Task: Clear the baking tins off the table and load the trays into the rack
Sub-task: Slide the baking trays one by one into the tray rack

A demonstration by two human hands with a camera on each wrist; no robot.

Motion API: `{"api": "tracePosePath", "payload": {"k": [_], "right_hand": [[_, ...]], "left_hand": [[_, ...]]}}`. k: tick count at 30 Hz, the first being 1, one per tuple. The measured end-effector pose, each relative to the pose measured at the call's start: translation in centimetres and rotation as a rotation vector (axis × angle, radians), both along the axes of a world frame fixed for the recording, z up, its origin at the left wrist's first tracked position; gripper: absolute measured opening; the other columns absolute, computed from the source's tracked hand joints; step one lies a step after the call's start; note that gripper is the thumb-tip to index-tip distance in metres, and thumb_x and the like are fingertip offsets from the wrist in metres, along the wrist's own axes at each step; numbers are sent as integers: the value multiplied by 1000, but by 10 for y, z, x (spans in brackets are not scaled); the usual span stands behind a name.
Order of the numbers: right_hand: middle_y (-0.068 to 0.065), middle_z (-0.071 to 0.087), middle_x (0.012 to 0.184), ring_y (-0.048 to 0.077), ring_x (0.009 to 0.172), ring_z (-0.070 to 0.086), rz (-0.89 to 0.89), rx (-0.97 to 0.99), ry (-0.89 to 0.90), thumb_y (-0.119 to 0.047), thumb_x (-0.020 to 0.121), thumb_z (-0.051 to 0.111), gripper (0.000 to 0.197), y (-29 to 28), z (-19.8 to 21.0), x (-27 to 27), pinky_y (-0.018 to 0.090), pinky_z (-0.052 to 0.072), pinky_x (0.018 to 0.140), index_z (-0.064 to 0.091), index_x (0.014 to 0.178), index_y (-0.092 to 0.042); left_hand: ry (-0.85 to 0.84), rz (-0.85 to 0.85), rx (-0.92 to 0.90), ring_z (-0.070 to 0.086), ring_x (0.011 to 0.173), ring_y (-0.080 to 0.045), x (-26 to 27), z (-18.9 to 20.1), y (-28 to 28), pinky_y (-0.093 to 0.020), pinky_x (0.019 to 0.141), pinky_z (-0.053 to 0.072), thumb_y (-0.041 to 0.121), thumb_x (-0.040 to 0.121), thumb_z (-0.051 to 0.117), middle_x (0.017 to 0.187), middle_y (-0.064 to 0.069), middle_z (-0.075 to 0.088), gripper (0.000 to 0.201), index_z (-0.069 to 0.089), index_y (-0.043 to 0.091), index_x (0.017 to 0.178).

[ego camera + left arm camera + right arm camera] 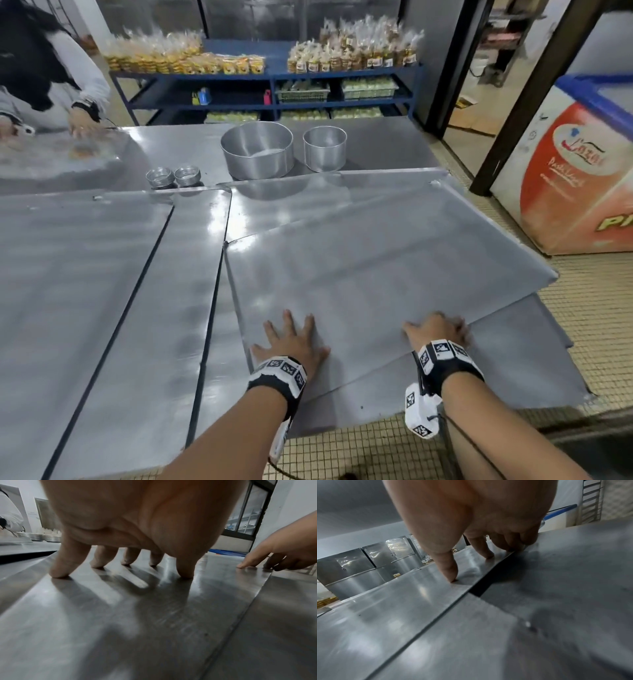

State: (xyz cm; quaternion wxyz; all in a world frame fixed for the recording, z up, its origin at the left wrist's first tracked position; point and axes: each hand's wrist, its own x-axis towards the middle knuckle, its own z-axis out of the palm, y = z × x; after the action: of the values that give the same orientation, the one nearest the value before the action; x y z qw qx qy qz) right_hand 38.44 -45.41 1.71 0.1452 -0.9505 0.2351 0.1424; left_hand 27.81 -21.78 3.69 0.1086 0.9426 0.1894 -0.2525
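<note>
A large flat metal tray lies skewed on top of other trays at the table's near right corner. My left hand rests on it, fingers spread and straight; in the left wrist view the fingertips press its surface. My right hand holds the tray's near edge, thumb on top and the other fingers curled at the rim, which stands slightly off the tray below. Farther back stand a big round tin, a smaller round tin and two tiny tins.
More flat trays cover the table's left half. Another person works at the far left corner. A blue shelf of bagged goods stands behind, a chest freezer on the right. A runged rack shows in the right wrist view.
</note>
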Motion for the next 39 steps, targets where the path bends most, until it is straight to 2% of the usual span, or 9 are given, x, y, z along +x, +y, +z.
{"api": "tracePosePath", "payload": {"k": [5, 8, 11, 17, 20, 24, 27, 30, 39], "right_hand": [[28, 17, 155, 41, 146, 12, -2, 1, 8, -45, 76, 66, 78, -9, 0, 19, 47, 13, 120, 45, 140, -6], [25, 10, 159, 38, 148, 8, -65, 55, 26, -38, 78, 69, 80, -8, 4, 23, 47, 15, 120, 39, 145, -6], [22, 13, 158, 36, 147, 12, -130, 121, 55, -37, 75, 69, 82, 0, 6, 24, 45, 22, 119, 37, 145, -8], [20, 59, 124, 32, 112, 57, -99, 204, 39, -43, 62, 55, 61, 18, -5, 13, 31, 36, 87, 65, 110, -6], [14, 66, 117, 28, 113, 59, -81, 234, 35, -30, 85, 58, 31, 42, 27, -15, 29, 39, 98, 69, 104, -9], [20, 68, 114, 34, 113, 60, -142, 316, -41, -17, 88, 61, 22, 67, 46, -49, 33, 44, 96, 56, 67, -10], [23, 66, 117, 38, 111, 61, -261, 376, -120, -17, 84, 67, 26, 83, 41, -65, 33, 47, 88, 65, 100, 4], [22, 59, 127, 36, 118, 58, -307, 348, -135, -23, 84, 66, 45, 101, 32, -80, 35, 45, 94, 57, 120, 2], [13, 71, 96, 30, 95, 69, -567, 576, -203, -26, 68, 71, 41, 126, 29, -126, 36, 56, 83, 63, 99, -1]], "left_hand": [[-15, 27, 40, 1, 148, -46, 17, -1, -13, -70, 104, 30, 76, 85, 38, 165, 3, -7, 79, 2, 49, 150], [-89, 94, 25, 26, 137, -37, 27, 7, -2, -58, 98, 40, 64, 84, 51, 151, -4, 26, 67, 28, 37, 141], [-175, 321, 30, 31, 134, -36, 33, 11, 23, -50, 104, 36, 52, 85, 59, 145, -12, 32, 71, 29, 25, 143], [-221, 710, -143, 45, 123, -41, 37, 11, 78, -46, 98, 43, 24, 86, 65, 136, -25, 39, 65, 31, 1, 136], [-175, 708, -294, 59, 111, -40, 45, 4, 104, -42, 89, 51, 14, 86, 63, 126, -26, 56, 48, 44, -5, 125], [-111, 578, -337, 62, 83, -31, 46, 4, 124, -33, 74, 53, 18, 82, 67, 101, -16, 68, 28, 61, 1, 103], [-83, 500, -365, 63, 102, -32, 44, 0, 131, -31, 84, 51, 25, 88, 64, 112, -13, 66, 35, 64, 10, 119], [-139, 515, -427, 62, 117, -33, 41, 1, 139, -35, 94, 49, 28, 87, 74, 124, -19, 66, 46, 66, -2, 121], [-154, 547, -558, 63, 113, -31, 18, 17, 154, -28, 85, 46, 30, 86, 74, 122, -14, 66, 47, 63, -1, 120]]}}
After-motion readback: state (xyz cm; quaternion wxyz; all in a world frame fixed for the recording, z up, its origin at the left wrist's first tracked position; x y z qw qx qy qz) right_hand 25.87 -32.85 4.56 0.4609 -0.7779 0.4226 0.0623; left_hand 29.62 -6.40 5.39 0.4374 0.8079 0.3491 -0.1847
